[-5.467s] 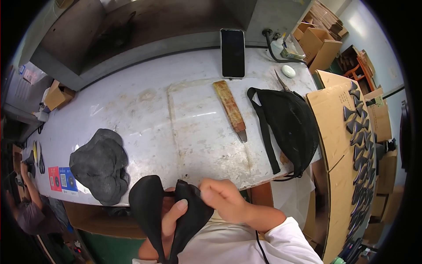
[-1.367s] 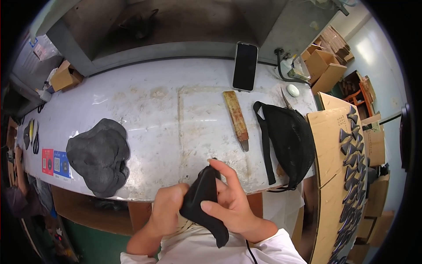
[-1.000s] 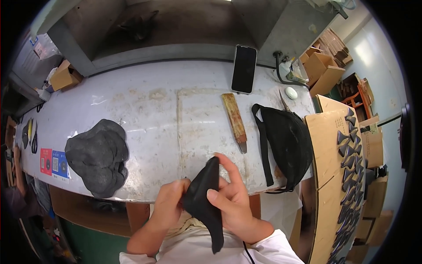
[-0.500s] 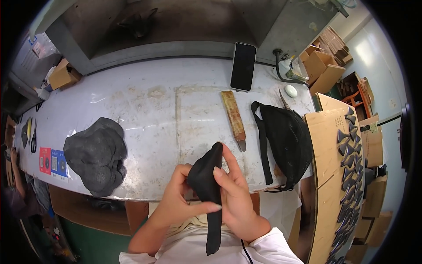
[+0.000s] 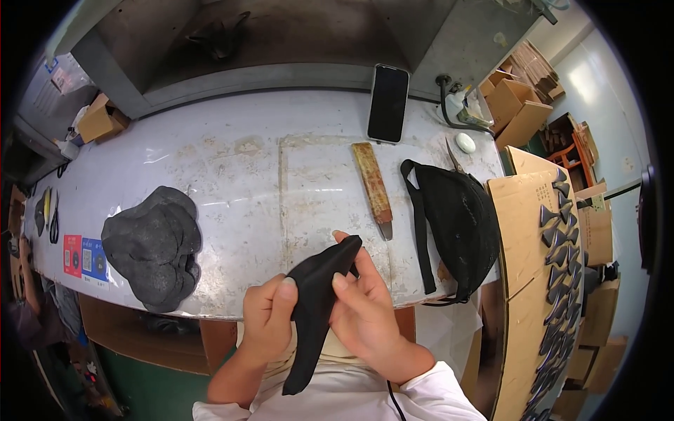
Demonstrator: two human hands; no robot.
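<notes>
A smooth black piece [image 5: 312,309], broad in the middle with a long narrow tail, is held in front of my body over the table's near edge. Its tail hangs down to the left, while its pointed upper end leans right. My left hand [image 5: 265,319] pinches the left edge, thumb on the face and fingers curled behind. My right hand [image 5: 372,316] grips the upper right part, its thumb on the front and some fingers hidden behind. Just beyond lies a knife-like tool [image 5: 372,189] with a worn wrapped handle, its blade toward me.
Left on the table [image 5: 239,140] sits a dark grey clay-like lump [image 5: 154,245] beside red and blue code cards [image 5: 84,258]. A black waist bag [image 5: 456,224] lies right, below a phone [image 5: 388,104] and a white oval object [image 5: 465,143]. Several dark curved pieces [image 5: 558,245] line cardboard [image 5: 519,274].
The black piece has tilted, its tail swinging left and its tip moving slightly right. My left hand has shifted from underneath to its left edge; my right thumb has slid slightly left.
</notes>
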